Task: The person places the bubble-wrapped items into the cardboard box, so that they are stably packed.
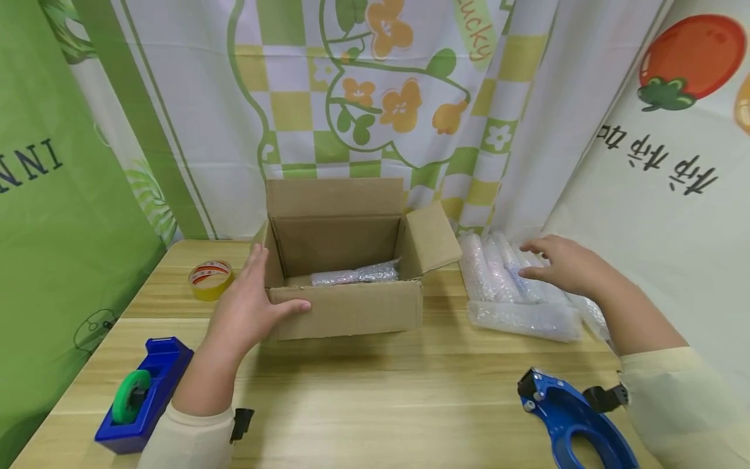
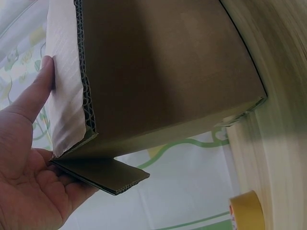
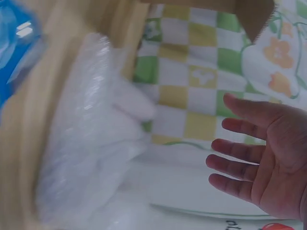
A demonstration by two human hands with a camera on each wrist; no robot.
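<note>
A cardboard box (image 1: 346, 312) stands with its top flaps spread apart. A bubble-wrapped item (image 1: 357, 273) lies inside. My left hand (image 1: 243, 306) holds the box's front left corner, the thumb across the front flap. In the left wrist view, the fingers of my left hand (image 2: 38, 167) curl behind a side flap (image 2: 105, 175). My right hand (image 1: 565, 264), fingers spread, is over several bubble-wrapped items (image 1: 498, 273) right of the box. The right wrist view shows nothing in my right hand (image 3: 268, 153), with the bubble-wrapped bundle (image 3: 91, 129) beside it.
A roll of yellow tape (image 1: 211, 280) sits left of the box. Nearer the left edge is a blue tape dispenser (image 1: 146, 397) with a green roll. A blue hand-held tape gun (image 1: 574, 417) lies at the front right. A patterned curtain (image 1: 375, 85) hangs behind the table (image 1: 375, 404).
</note>
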